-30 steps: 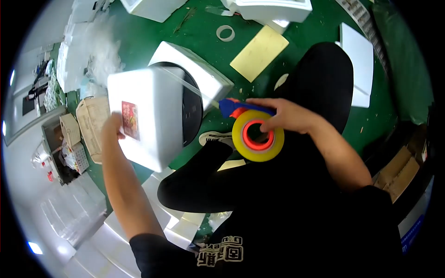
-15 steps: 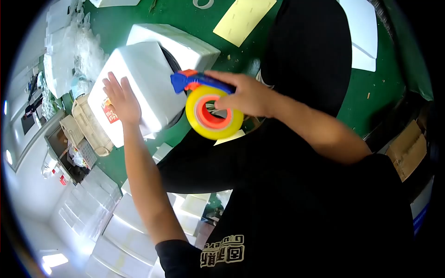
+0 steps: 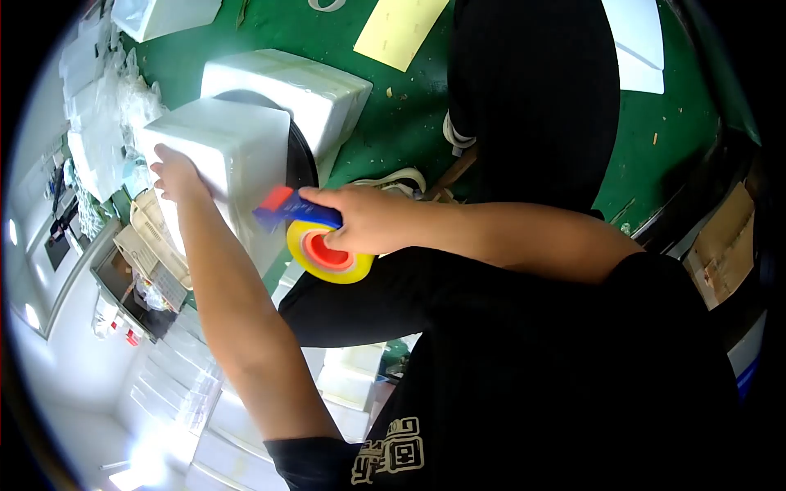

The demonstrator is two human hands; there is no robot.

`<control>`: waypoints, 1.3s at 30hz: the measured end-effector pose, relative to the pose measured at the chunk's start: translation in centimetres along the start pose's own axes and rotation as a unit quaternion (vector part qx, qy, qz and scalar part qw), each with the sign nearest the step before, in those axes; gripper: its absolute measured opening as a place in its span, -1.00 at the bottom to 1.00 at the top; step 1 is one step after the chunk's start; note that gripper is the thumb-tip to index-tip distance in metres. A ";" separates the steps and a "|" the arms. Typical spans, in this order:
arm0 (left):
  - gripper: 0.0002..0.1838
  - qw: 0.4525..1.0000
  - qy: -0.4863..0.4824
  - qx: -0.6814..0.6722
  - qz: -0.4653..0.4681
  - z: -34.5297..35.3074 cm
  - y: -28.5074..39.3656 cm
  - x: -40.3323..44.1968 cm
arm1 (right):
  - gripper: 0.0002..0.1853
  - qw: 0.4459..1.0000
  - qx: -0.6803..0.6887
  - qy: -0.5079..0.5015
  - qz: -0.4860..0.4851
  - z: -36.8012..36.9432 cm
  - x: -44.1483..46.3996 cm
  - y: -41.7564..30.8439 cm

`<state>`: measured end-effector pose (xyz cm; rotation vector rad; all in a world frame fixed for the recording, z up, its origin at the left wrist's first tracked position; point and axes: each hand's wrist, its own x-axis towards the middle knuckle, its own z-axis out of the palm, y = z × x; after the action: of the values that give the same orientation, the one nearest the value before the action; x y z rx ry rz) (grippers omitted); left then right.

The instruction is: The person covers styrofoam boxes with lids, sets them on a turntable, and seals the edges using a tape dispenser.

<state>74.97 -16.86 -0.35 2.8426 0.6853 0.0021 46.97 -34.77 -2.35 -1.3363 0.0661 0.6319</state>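
My right hand (image 3: 372, 219) is wrapped round a blue and red tape dispenser (image 3: 301, 209) carrying a large roll of yellow tape (image 3: 357, 268) with a red core. The dispenser's head is just to the right of a white foam box (image 3: 246, 135); whether it touches the box I cannot tell. On the far left side of that box rests my left hand (image 3: 177, 173), fingers apart and slightly bent, holding nothing. A black round disc (image 3: 301, 155) shows along the box's right side. The red label seen earlier is out of sight.
A second white foam box (image 3: 286, 78) is right behind the first. Another white box (image 3: 168, 16) stands farther off at upper left. A yellow sheet (image 3: 401, 34) and white sheets (image 3: 639, 49) lie on the green floor. A beige plastic crate (image 3: 157, 225) is at left, cardboard (image 3: 725, 245) at right.
The dispenser in my right hand has moved left and down in view, closer to the box's face. My left hand has shifted left to the box's edge, its fingers more bent.
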 end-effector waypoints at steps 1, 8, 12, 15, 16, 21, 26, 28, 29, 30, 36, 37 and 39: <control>-0.10 1.000 -0.002 -0.007 -0.011 -0.1 0.3 -0.2 | -0.18 1.000 0.017 -0.005 -0.020 0.6 1.0 0.3; -0.13 0.999 0.014 -0.018 -0.048 0.2 0.1 1.5 | -0.20 0.993 -0.071 -0.051 -0.076 1.1 7.6 -1.4; -0.21 0.997 0.039 -0.057 -0.037 1.4 -1.6 6.0 | -0.20 0.972 -0.162 -0.157 -0.060 -2.4 10.0 -3.3; -0.26 0.991 0.027 -0.122 -0.043 2.1 -2.3 8.6 | -0.37 0.959 -0.139 -0.247 -0.007 -3.9 13.9 -3.3; -0.31 0.989 0.023 -0.135 -0.046 2.2 -2.3 8.6 | -0.43 0.951 -0.096 -0.292 0.031 -4.4 13.4 -4.1; -0.54 0.967 -0.019 -0.244 -0.076 1.5 -1.0 8.3 | -0.44 0.885 -0.358 -0.295 -0.033 2.5 10.8 -3.7; -0.57 0.931 0.086 0.012 0.355 -3.6 -0.5 3.5 | -0.56 0.924 0.010 -0.381 0.019 1.7 8.2 4.9; -0.55 0.664 -0.058 0.268 0.696 -6.5 -0.3 0.6 | -0.54 0.894 0.246 -0.358 0.112 -2.9 6.9 6.8; -0.55 0.539 -0.126 0.336 0.761 -7.2 1.4 -2.4 | -0.53 0.904 0.257 -0.325 0.102 -4.1 7.6 6.5; -0.54 0.551 -0.148 0.332 0.751 -7.3 1.5 -2.6 | -0.51 0.912 0.268 -0.297 0.092 -4.6 7.8 5.9; -0.48 0.508 -0.227 0.293 0.777 -7.1 -2.2 -2.5 | -0.54 0.717 0.689 -0.006 -0.108 -6.7 11.1 4.2; -0.46 0.507 -0.241 0.322 0.762 -7.7 -3.7 -4.5 | -0.51 0.692 0.710 0.035 -0.124 -7.1 11.8 3.8; -0.39 0.518 -0.216 0.369 0.741 -8.4 -6.4 -6.5 | -0.49 0.686 0.704 0.052 -0.177 -8.0 12.6 3.5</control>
<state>65.85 -12.45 6.80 2.6886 -2.3291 -0.8072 58.32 -36.92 -12.48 0.1642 0.3090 0.0290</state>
